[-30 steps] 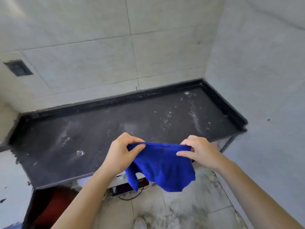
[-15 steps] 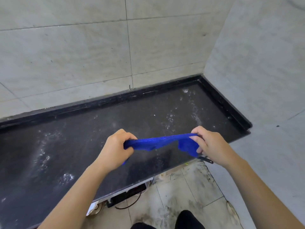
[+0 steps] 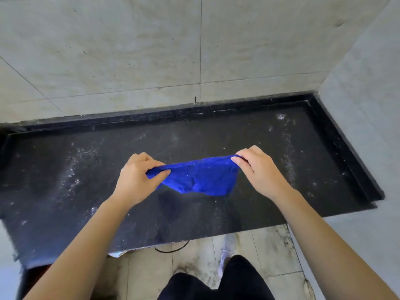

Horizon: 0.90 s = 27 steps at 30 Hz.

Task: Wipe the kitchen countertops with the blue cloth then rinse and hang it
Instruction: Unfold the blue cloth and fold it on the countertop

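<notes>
The blue cloth [image 3: 201, 176] hangs stretched between both hands over the middle of the black countertop [image 3: 65, 191]. My left hand [image 3: 136, 178] pinches its left corner and my right hand [image 3: 257, 169] pinches its right corner. The cloth sags in a fold below the top edge, and its lower edge hangs close to the counter; I cannot tell whether it touches. White dust and specks streak the dark surface, mostly at the left and along the right side.
Pale tiled walls [image 3: 151, 61] close the counter at the back and on the right [image 3: 368, 105]. A raised black rim [image 3: 346, 148] runs along both walls. Below the front edge lies stained floor tile [image 3: 259, 252], a dark cable [image 3: 173, 249], and my dark trouser leg [image 3: 227, 282].
Both hands have carried the cloth forward from over the counter's front edge to above its middle. The cloth, pulled into a thin band half a second ago, now hangs wider.
</notes>
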Available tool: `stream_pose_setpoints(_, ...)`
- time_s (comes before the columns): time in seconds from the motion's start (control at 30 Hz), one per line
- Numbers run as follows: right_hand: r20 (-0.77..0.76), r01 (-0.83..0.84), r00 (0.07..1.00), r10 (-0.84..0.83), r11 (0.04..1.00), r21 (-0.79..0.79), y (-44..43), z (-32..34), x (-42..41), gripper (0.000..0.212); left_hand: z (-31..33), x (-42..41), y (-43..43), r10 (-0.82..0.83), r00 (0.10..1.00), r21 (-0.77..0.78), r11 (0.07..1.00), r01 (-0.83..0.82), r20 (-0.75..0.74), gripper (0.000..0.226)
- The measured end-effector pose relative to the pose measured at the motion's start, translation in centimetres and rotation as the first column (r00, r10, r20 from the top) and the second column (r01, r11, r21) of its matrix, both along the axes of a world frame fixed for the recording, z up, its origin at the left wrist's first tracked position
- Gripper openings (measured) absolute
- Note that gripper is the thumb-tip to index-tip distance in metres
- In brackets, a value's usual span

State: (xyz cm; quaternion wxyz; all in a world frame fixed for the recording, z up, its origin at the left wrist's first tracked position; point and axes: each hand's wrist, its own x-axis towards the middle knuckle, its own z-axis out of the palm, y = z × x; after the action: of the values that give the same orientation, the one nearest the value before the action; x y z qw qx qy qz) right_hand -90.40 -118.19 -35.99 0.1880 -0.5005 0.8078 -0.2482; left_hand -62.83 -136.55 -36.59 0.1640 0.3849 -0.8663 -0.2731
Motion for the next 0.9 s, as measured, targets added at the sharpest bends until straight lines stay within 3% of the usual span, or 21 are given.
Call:
stream_pose_setpoints(0.1, -0.006, -0.017, 1.0, 0.017, 0.995, -0.096, -0.5, -0.9, 0.4, 0.025, -0.6, 0.4, 0.6, -0.032, 0.996, -0.287, 0.958, 0.008, -0.077, 0.013)
stream_pose_setpoints(0.2, -0.041, -0.044, 0.998, 0.04, 0.993, -0.112, 1.1, -3.8, 1.9, 0.024, -4.2, 2.1, 2.9, -0.059, 0.995, -0.42, 0.907, 0.019, -0.083, 0.018)
stream_pose_setpoints(0.3, -0.094, -0.132, 0.985, 0.144, 0.984, 0.122, 3.5, -9.3, 4.1, 0.032, -11.2, 4.9, 6.1, -0.044, 0.993, -0.32, 0.944, 0.078, 0.112, 0.036)
stream_pose_setpoints(0.37, -0.07, -0.216, 0.962, 0.264, 0.89, 0.402, 5.3, -13.1, 5.9, 0.041, -15.7, 7.0, 8.8, -0.09, 0.935, -0.156, 0.976, 0.151, 0.342, 0.062)
stream_pose_setpoints(0.43, 0.015, -0.247, 0.957, 0.291, 0.781, 0.573, 6.9, -15.4, 7.4, 0.042, -18.3, 8.2, 11.1, -0.142, 0.838, 0.005, 0.986, 0.165, 0.527, 0.071)
stream_pose_setpoints(0.5, 0.072, -0.21, 0.976, 0.207, 0.79, 0.576, 7.8, -16.2, 8.2, 0.037, -19.0, 8.2, 12.2, -0.142, 0.786, 0.067, 0.99, 0.128, 0.601, 0.064)
stream_pose_setpoints(0.67, 0.075, -0.085, 0.996, 0.054, 0.85, 0.52, 7.2, -16.2, 7.4, 0.031, -18.6, 6.7, 11.8, -0.074, 0.804, 0.06, 0.997, 0.048, 0.59, 0.056)
stream_pose_setpoints(0.77, 0.08, -0.009, 0.996, -0.036, 0.866, 0.5, 5.9, -16.6, 5.7, 0.031, -18.9, 5.1, 11.1, -0.071, 0.831, 0.03, 0.997, 0.065, 0.552, 0.062)
stream_pose_setpoints(0.9, 0.067, 0.073, 0.991, -0.118, 0.88, 0.469, 4.2, -17.3, 4.1, 0.043, -18.8, 1.3, 10.0, -0.065, 0.855, 0.014, 0.998, 0.067, 0.514, 0.058)
